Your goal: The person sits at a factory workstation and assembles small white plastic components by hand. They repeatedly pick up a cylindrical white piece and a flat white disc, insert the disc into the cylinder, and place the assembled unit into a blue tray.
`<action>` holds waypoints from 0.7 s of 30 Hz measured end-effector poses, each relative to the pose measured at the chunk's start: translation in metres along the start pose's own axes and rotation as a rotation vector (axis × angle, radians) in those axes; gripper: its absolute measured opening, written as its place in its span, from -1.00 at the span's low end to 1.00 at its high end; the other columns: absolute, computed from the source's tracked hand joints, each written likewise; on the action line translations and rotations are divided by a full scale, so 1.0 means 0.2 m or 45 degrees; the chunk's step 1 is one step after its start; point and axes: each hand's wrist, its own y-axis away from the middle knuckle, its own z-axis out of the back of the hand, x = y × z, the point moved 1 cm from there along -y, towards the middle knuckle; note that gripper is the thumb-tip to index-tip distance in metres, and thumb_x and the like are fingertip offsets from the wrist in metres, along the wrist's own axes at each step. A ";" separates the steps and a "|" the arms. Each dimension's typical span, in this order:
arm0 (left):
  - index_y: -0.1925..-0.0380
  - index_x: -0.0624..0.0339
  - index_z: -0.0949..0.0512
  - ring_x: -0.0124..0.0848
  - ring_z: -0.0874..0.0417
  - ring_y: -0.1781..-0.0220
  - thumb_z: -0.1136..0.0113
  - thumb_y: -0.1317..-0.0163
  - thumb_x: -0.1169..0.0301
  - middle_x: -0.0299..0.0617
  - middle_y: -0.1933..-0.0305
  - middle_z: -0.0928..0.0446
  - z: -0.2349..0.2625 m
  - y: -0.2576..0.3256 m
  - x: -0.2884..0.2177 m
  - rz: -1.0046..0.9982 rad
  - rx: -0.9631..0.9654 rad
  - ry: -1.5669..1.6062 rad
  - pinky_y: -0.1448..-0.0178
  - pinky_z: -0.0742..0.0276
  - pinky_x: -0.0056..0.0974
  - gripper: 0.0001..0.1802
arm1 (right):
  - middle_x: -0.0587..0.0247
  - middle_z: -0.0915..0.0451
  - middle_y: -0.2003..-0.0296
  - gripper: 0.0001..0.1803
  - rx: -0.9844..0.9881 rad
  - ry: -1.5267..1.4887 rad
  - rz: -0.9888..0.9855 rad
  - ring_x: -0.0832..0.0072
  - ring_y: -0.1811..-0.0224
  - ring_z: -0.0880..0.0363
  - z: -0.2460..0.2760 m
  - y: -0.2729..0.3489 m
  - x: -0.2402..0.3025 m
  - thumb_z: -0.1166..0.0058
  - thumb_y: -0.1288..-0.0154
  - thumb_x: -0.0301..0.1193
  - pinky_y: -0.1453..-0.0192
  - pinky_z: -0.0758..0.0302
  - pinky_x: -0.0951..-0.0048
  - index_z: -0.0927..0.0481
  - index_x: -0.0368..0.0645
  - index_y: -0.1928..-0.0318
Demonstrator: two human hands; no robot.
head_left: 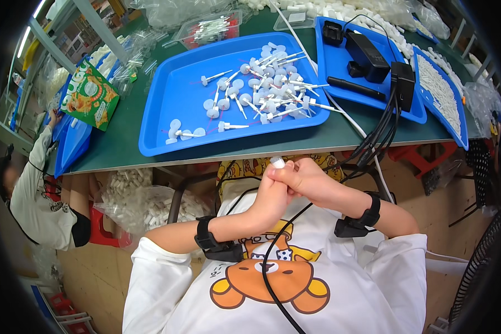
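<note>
In front of my chest, just off the table's near edge, my two hands meet with their fingers closed. A small white plastic cap-like piece [277, 162] sticks up between them, its lower part hidden by the fingers. My right hand [308, 179] presses its thumb against that piece. Turned inward, my left hand [274, 188] is wrapped around it from the other side. Beyond them lies a blue tray [172, 72] with several white stick-like parts [237, 103] that have round translucent discs, mostly heaped at its right side.
Another blue tray [409, 114] holds black adapters and cables [381, 125]. A scoop-shaped blue tray [456, 131] holds small white pieces. At the back stands a clear box [236, 28] of red and white sticks. A green snack packet [92, 94] and a co-worker [39, 189] are at left.
</note>
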 end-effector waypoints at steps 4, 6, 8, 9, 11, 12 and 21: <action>0.28 0.08 -0.30 -0.58 -0.38 0.30 0.19 -0.38 0.26 -0.36 0.34 -0.33 0.06 -0.02 0.05 -0.073 0.091 -0.036 0.20 -0.38 -0.43 -0.84 | 0.23 -0.56 0.42 -0.60 0.009 0.096 0.103 0.64 0.40 -0.52 0.00 0.00 -0.03 -0.19 -0.10 -0.18 0.37 -0.47 0.59 -0.54 -0.34 0.32; 0.26 0.06 -0.29 -0.59 -0.40 0.29 0.19 -0.38 0.25 -0.37 0.34 -0.33 0.08 -0.01 0.07 -0.091 0.110 -0.042 0.22 -0.38 -0.43 -0.84 | 0.25 -0.54 0.47 -0.60 0.023 0.088 0.101 0.65 0.49 -0.51 -0.01 0.03 -0.01 -0.18 -0.12 -0.17 0.46 -0.45 0.63 -0.50 -0.33 0.35; 0.26 0.06 -0.29 -0.60 -0.40 0.30 0.19 -0.39 0.24 -0.37 0.35 -0.33 0.06 0.01 0.09 -0.123 0.028 -0.025 0.25 -0.38 -0.42 -0.83 | 0.27 -0.53 0.50 -0.61 0.012 0.106 0.133 0.65 0.53 -0.50 -0.02 0.04 -0.03 -0.17 -0.14 -0.17 0.51 -0.44 0.65 -0.48 -0.32 0.38; 0.25 0.06 -0.29 -0.60 -0.40 0.31 0.19 -0.39 0.23 -0.38 0.36 -0.33 0.05 0.03 0.09 -0.107 0.043 -0.010 0.26 -0.37 -0.42 -0.83 | 0.27 -0.53 0.50 -0.62 -0.006 0.128 0.166 0.66 0.54 -0.50 -0.03 0.04 -0.05 -0.17 -0.14 -0.18 0.51 -0.44 0.65 -0.48 -0.31 0.39; 0.24 0.06 -0.28 -0.61 -0.38 0.34 0.19 -0.38 0.23 -0.38 0.36 -0.33 0.04 0.04 0.08 -0.074 0.071 0.019 0.29 -0.36 -0.42 -0.83 | 0.28 -0.52 0.51 -0.63 -0.034 0.136 0.217 0.65 0.55 -0.50 -0.03 0.05 -0.06 -0.16 -0.14 -0.19 0.52 -0.42 0.66 -0.47 -0.30 0.41; 0.25 0.06 -0.28 -0.61 -0.38 0.35 0.19 -0.38 0.23 -0.38 0.37 -0.33 0.05 0.04 0.08 -0.095 0.070 0.013 0.31 -0.35 -0.43 -0.83 | 0.28 -0.52 0.52 -0.63 -0.044 0.123 0.234 0.65 0.56 -0.50 -0.04 0.05 -0.05 -0.16 -0.15 -0.19 0.54 -0.41 0.66 -0.47 -0.29 0.42; 0.31 0.08 -0.30 -0.58 -0.37 0.48 0.21 -0.38 0.21 -0.36 0.45 -0.35 0.04 0.01 0.03 -0.107 0.113 -0.013 0.44 -0.29 -0.46 -0.79 | 0.29 -0.52 0.58 -0.59 -0.031 0.077 0.160 0.68 0.63 -0.48 -0.06 0.06 0.04 -0.17 -0.12 -0.11 0.62 -0.32 0.72 -0.51 -0.27 0.46</action>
